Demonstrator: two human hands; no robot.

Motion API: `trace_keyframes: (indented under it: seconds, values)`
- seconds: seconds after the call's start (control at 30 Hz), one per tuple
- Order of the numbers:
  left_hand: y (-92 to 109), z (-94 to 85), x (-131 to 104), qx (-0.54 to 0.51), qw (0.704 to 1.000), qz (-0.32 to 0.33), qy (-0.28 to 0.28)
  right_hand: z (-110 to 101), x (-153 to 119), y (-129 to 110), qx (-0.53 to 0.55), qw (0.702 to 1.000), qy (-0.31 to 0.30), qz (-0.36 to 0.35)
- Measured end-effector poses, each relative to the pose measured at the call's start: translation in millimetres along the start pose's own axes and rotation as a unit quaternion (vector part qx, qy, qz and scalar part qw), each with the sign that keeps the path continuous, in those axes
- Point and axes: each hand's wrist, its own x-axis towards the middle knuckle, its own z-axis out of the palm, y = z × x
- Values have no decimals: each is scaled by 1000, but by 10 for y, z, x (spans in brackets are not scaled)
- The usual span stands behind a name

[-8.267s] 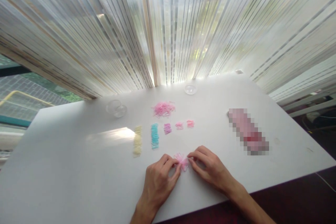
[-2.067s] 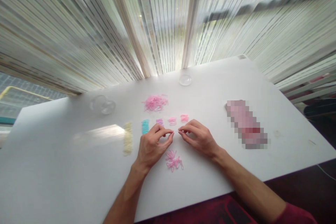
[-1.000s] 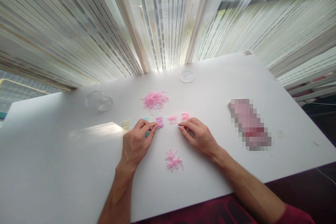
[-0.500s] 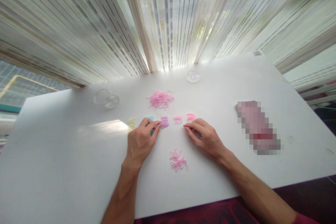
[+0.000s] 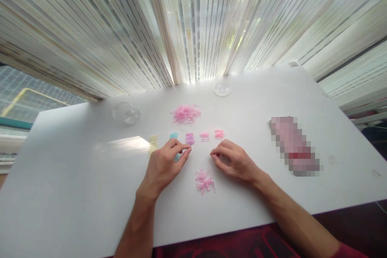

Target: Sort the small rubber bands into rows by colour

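Two bare hands work over a white table (image 5: 75, 189), seen from above. The left hand (image 5: 166, 165) comes in from the lower left, its forearm angled up and its wrist bent toward the middle. Its thumb and index fingertip are pressed together just below the purple row (image 5: 189, 138) of small bands; whether they pinch a band cannot be told. The right hand (image 5: 238, 161) reaches in from the lower right, its forearm slanting out of a dark red sleeve (image 5: 347, 250). Its thumb and index finger curve into a ring with the tips together, and anything between them is too small to tell. The two hands face each other, a gap between them.

The purple row sits mid-line, with a blue row (image 5: 173, 135) and a yellow row (image 5: 153, 142) to its left, both partly hidden by the left hand. To its right are a light pink row (image 5: 204, 136) and a coral-pink row (image 5: 219, 134). A small pink pile (image 5: 204, 181) of loops lies nearer the person; a larger pink pile (image 5: 186, 113) lies beyond the rows.

At right, a pink object (image 5: 292, 141) with a red patch is pixelated, so any label is unreadable. Clear round dishes (image 5: 222, 89) rest near the far edge, before a striped curtain (image 5: 196, 28).
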Motion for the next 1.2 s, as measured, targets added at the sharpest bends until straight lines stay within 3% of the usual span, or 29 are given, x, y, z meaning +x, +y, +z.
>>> trace_keyframes:
  seconds: [0.13,0.27,0.5,0.77,0.97,1.2]
  values:
    - [187,-63,-162,-19,988,13,-150,-5,-48,-61,7,997,-65,-34]
    - [263,-6,-355,-40,977,-3,-210,18,-93,-88,-8,993,-116,-36]
    - [232,146,-479,-70,981,-22,-182,72,-102,-92,-37,990,-130,-35]
    - [216,96,-505,-67,984,-3,-163,68,-104,-101,17,995,-94,-35]
    - [211,123,-379,-58,994,14,-91,50,-87,-89,39,997,-67,-19]
    - [256,127,-170,-13,993,37,-111,-5,-75,-72,29,999,-16,0]
